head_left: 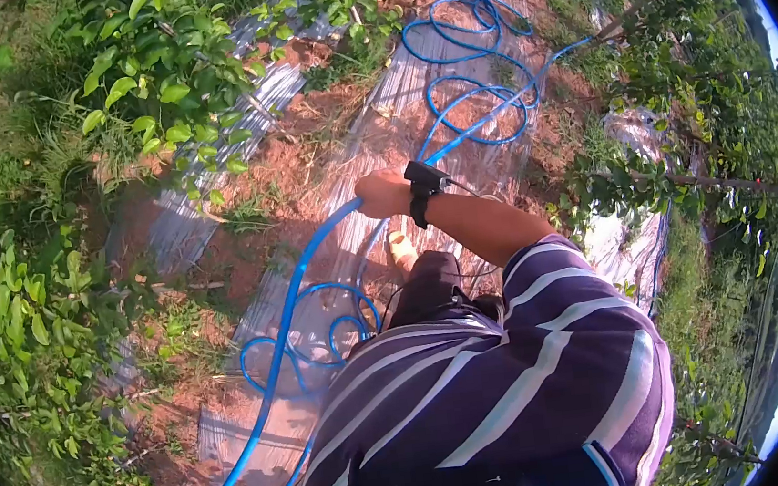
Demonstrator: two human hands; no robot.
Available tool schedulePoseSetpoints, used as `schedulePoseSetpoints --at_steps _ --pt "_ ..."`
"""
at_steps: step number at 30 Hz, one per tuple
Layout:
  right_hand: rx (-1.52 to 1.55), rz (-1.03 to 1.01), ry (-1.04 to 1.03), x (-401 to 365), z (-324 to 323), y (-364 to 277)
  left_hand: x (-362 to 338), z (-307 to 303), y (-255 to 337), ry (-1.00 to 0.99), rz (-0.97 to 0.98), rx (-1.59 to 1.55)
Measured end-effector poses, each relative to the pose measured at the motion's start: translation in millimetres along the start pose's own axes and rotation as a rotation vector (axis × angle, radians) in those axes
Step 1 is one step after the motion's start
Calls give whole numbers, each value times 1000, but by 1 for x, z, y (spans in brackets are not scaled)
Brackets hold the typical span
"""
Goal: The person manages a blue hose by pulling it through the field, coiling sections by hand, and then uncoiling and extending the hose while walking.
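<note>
My right hand [383, 193] is closed around a thick blue hose [286, 336], with a black device strapped at the wrist. From the fist the hose curves down to the lower left edge of the head view. Its other side runs up and to the right, past loose blue coils [473, 51] on the ground. More blue loops [309, 338] lie beside my leg. A bit of skin, perhaps my other arm, shows at the bottom edge, but my left hand is out of the picture.
Strips of silvery plastic sheeting [251, 129] cover parts of the reddish soil. Leafy plants [153, 68] grow along the left, and more greenery [680, 104] with thin branches lines the right. A foot [401, 249] stands close below my right hand.
</note>
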State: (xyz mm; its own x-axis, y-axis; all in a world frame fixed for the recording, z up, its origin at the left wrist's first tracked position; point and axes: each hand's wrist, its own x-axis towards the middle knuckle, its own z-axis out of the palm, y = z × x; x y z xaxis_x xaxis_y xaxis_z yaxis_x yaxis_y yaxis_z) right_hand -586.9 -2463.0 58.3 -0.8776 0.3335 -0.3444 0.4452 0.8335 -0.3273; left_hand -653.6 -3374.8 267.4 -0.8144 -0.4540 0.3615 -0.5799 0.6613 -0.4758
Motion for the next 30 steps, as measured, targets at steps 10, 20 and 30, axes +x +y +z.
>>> schedulePoseSetpoints --at_steps 10,20,30 --pt "209 -823 -15 -16 -40 -378 -33 37 -121 -396 -431 -29" --pt "319 -1069 -332 -53 19 -438 -152 -156 257 80 788 -1151" --pt "405 -861 -335 -37 73 -303 -135 -163 297 -134 939 -1030"
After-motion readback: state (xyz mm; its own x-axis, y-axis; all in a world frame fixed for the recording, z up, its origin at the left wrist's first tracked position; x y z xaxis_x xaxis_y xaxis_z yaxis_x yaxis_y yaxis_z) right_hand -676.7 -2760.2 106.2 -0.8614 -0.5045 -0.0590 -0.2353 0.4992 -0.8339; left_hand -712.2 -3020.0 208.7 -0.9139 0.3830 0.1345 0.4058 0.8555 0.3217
